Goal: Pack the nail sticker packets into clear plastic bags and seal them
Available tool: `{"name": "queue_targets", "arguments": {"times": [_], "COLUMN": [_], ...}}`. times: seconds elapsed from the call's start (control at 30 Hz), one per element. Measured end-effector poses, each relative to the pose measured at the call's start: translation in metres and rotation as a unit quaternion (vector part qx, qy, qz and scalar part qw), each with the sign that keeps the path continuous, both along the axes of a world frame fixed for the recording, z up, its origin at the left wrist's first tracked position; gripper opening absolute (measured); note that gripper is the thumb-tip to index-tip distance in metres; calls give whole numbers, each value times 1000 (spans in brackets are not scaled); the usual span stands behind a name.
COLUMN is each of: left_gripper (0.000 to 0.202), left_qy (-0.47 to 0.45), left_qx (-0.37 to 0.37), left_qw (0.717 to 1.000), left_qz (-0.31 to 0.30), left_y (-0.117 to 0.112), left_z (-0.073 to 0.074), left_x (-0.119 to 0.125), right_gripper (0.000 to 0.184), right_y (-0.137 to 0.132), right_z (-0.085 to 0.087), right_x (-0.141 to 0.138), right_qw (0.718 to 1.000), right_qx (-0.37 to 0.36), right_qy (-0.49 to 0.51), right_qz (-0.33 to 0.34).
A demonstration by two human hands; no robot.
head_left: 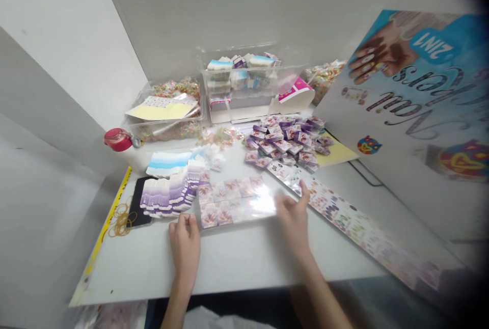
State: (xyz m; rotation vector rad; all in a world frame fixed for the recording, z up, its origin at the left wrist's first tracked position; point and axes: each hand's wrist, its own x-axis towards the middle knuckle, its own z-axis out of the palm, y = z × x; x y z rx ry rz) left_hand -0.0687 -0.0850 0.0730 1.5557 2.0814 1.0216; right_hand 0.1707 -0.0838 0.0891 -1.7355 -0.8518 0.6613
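Note:
A clear plastic sleeve (235, 200) filled with two rows of small floral packets lies flat on the white table (229, 263). My left hand (185, 245) rests at its near-left corner, fingers curled and pinching the edge. My right hand (293, 219) lies on the sleeve's right end, fingers stretched over the plastic. A fanned row of purple-and-white cards (168, 194) sits just left of the sleeve. Behind it is a heap of small purple floral boxes (286, 143).
A long strip of printed sticker sheets (359, 227) runs to the right. Clear bins (244, 82) of packets stand at the back, with a red tape dispenser (118, 139) and rubber bands (120, 219) at left. A large printed poster (416, 94) leans at right.

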Motion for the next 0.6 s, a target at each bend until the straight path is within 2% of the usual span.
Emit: {"name": "queue_targets", "arguments": {"times": [0.13,0.37,0.5,0.6], "left_gripper": [23,13,15,15], "left_qy": [12,-9,-20,-18], "left_qx": [-4,-10,10,23], "left_qw": [1000,1000,1000,1000], "left_qz": [-19,-8,1,0], "left_y": [7,12,12,10], "left_z": [-4,-13,-15,-15], "left_x": [-5,-5,-3,-2], "right_gripper": [77,94,104,105], "right_y": [4,14,15,14], "right_z": [-5,-26,-27,-23], "right_x": [-1,6,8,6], "right_qw": [1000,997,995,995], "right_qx": [-8,21,7,14], "right_qy": [1,71,93,87], "right_qz": [-17,-24,-40,-51]}}
